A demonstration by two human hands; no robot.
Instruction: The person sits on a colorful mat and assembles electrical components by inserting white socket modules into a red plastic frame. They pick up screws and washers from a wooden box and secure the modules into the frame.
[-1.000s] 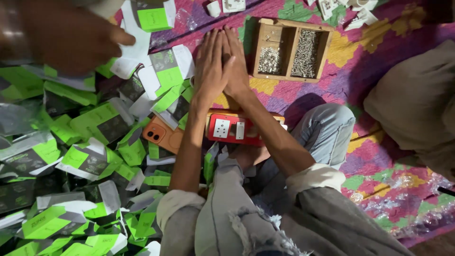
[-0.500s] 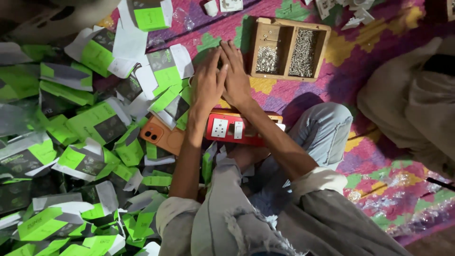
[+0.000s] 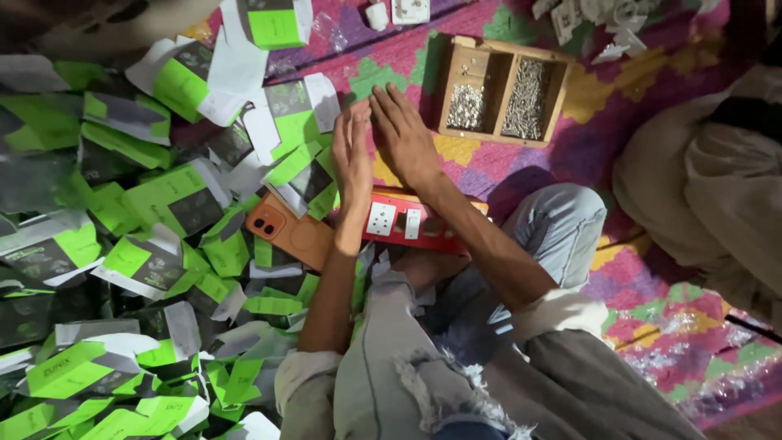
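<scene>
Hands flat and empty: I see my left hand and right hand side by side, fingers straight, above the red plastic socket board. Wooden tray of metal screws lies just beyond, glossy green packets heaped left.

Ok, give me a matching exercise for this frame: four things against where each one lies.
Things:
1. wooden screw tray
2. orange phone
3. red socket board
4. green-and-white packets

Places:
A. under the wrists of both hands
B. piled at the left
C. beyond the fingertips, on the patterned rug
D. left of the left forearm, touching it

Pairs: 1-C, 2-D, 3-A, 4-B
</scene>
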